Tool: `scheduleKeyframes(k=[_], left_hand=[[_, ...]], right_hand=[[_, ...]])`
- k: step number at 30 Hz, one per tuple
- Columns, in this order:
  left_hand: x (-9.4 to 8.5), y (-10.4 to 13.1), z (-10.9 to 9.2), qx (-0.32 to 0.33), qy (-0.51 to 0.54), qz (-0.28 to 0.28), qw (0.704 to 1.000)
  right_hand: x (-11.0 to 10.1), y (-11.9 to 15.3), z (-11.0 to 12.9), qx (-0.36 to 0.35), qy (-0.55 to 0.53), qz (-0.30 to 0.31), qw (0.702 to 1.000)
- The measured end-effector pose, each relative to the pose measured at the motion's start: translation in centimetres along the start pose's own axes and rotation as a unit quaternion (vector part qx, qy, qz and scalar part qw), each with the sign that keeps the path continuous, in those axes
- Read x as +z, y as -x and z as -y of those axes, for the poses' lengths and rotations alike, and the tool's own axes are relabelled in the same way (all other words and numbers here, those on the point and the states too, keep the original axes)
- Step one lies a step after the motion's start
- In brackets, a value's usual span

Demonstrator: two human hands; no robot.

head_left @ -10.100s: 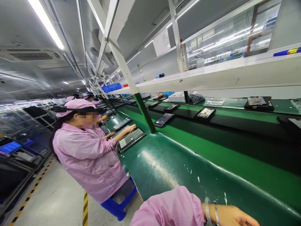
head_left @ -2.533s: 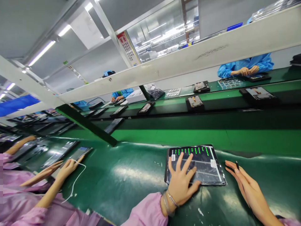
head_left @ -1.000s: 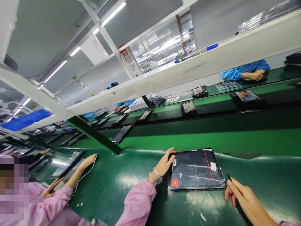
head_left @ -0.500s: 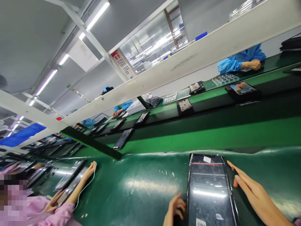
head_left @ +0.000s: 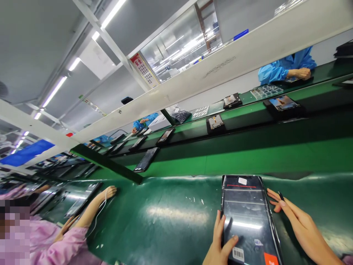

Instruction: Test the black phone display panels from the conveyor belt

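Observation:
A black tablet [head_left: 245, 209] in clear film lies on the green mat in front of me. It bears a white sticker and a thin red line near the top, and a barcode label [head_left: 238, 254] and an orange sticker [head_left: 270, 258] low down. My left hand [head_left: 219, 243] grips its lower left side, thumb on the glass and fingers along the edge. Just beyond the right edge is my right hand [head_left: 300, 222], closed on a slim black object [head_left: 281, 196] between thumb and fingers. Most of that object is hidden, so its kind is unclear.
To my left, a co-worker in a pink sleeve [head_left: 66, 246] works beside another tablet [head_left: 82, 200]. Behind the mat runs a green conveyor [head_left: 193, 162] carrying several devices. A dark post [head_left: 107, 163] and a white beam [head_left: 193, 79] cross the view. Blue-sleeved workers sit opposite.
My left hand has moved up and right onto the tablet and taken hold of it. The tablet has shifted slightly upward, revealing the orange sticker. The pink-sleeved co-worker's far hand has moved slightly.

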State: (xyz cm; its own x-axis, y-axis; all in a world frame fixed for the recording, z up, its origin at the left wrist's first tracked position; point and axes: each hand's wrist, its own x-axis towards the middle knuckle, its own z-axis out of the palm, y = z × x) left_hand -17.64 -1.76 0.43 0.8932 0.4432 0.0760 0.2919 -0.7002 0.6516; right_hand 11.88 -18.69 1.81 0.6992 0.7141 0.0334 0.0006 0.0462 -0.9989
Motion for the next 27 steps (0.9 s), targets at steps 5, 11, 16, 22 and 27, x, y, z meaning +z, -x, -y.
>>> scheduleKeyframes(k=[5, 11, 16, 22, 27], left_hand=[[0.2, -1.3, -3.1, 0.085, -0.071, -0.055, 0.992], [0.8, -2.0, -3.5, 0.161, -0.125, -0.105, 0.973], [0.5, -2.0, -3.6, 0.174, -0.111, -0.122, 0.971], [1.6, -1.5, -3.4, 0.121, -0.055, -0.133, 0.982], [2.1, -1.4, -3.3, 0.108, -0.039, -0.140, 0.983]], right_hand=[[0.0, -0.1, -0.5, -0.026, -0.024, 0.003, 0.999], [-0.3, 0.0, -2.0, -0.003, -0.012, 0.012, 1.000], [-0.4, 0.0, -1.4, 0.009, 0.000, 0.026, 1.000], [-0.4, 0.0, -0.7, 0.027, 0.026, 0.031, 0.999], [-0.3, 0.1, -0.6, 0.023, 0.016, 0.035, 0.999]])
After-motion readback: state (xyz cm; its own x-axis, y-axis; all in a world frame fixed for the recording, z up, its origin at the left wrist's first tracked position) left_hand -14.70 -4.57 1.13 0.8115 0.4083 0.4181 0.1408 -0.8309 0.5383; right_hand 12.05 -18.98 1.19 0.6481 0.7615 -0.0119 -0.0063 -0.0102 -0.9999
